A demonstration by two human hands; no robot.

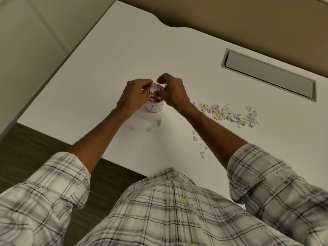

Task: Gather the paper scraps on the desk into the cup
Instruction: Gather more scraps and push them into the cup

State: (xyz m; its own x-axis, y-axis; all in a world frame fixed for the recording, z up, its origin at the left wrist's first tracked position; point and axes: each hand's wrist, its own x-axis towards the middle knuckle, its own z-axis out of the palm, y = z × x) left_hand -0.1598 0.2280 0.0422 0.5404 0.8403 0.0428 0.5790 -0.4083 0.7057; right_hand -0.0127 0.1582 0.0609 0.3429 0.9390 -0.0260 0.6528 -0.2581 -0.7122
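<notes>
A small white cup with a pink rim (154, 107) stands on the white desk (110, 55), heaped with paper scraps. My left hand (133, 94) and my right hand (172, 92) meet right over its mouth, fingers curled and pinching scraps (154, 88) at the rim. A loose pile of pale purple, yellow and white scraps (229, 113) lies to the right of the cup. A few single scraps (150, 129) lie in front of the cup, and a few more (202, 153) near the desk's front edge.
A grey cable-tray flap (268, 75) is set into the desk at the back right. A beige partition wall (230, 13) runs behind the desk, cabinets (32, 41) stand to the left, and dark floor (35, 139) shows below the desk's left edge.
</notes>
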